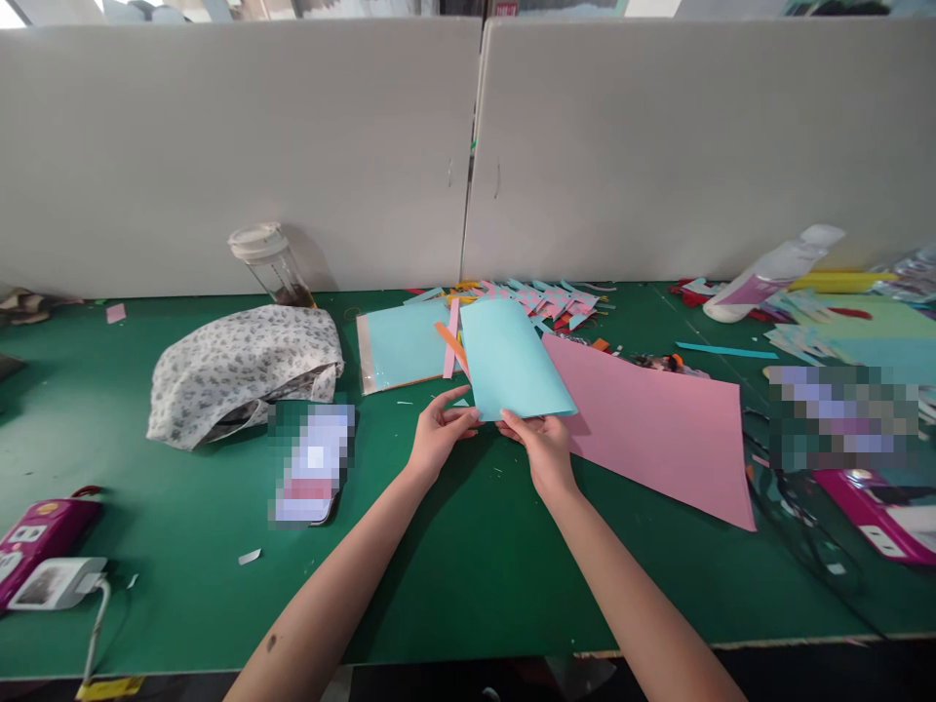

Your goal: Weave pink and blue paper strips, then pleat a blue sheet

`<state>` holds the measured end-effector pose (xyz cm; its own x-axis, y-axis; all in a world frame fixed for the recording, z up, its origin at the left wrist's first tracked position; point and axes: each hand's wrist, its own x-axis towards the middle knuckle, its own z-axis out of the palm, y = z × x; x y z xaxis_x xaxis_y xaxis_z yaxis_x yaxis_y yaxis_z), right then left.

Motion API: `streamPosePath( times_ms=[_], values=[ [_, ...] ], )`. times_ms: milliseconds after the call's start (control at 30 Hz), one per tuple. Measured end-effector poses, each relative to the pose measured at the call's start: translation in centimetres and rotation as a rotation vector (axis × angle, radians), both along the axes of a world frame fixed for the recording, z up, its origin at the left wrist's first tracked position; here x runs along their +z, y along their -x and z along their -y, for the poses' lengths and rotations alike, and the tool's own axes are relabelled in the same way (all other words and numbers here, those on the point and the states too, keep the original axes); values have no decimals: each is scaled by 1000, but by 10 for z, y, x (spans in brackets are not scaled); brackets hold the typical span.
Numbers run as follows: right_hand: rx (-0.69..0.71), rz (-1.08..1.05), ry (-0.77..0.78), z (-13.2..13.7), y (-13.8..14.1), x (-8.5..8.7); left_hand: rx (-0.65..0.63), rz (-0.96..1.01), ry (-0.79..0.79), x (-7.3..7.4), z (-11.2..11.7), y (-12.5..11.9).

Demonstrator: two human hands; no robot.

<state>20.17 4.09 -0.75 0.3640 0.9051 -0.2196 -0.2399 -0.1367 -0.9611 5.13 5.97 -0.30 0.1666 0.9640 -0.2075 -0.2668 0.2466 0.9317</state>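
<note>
A light blue sheet of paper (512, 361), bent over on itself, is raised off the table between my hands. My right hand (545, 448) pinches its near edge, thumb on top and fingers underneath. At its lower left corner, my left hand (443, 429) has the thumb and fingers closed on the paper, with the index finger stretched out. Behind lies a clear packet of blue paper (406, 346), with a pink strip (451, 341) and an orange strip (451, 346) beside the sheet. Large pink paper (658, 419) rests to the right, partly under the blue sheet.
Folded pink and blue paper pieces (548, 300) are heaped by the white partition (292, 146). On the left are a patterned cloth bag (245, 370), a lidded cup (270, 261) and a phone (314, 463). A bottle (771, 273), cables (790, 517) and a magenta power strip (870, 512) occupy the right.
</note>
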Motion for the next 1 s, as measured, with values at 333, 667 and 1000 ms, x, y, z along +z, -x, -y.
streamPosePath(
  times_ms=[333,667,1000],
  values=[
    [4,-5,0,0,0,1,13,5,20,2,-1,-1],
    [-1,-10,6,0,1,2,12,10,0,-3,-1,0],
    [8,-7,5,-1,-1,0,14,10,2,-2,-1,0]
  ],
)
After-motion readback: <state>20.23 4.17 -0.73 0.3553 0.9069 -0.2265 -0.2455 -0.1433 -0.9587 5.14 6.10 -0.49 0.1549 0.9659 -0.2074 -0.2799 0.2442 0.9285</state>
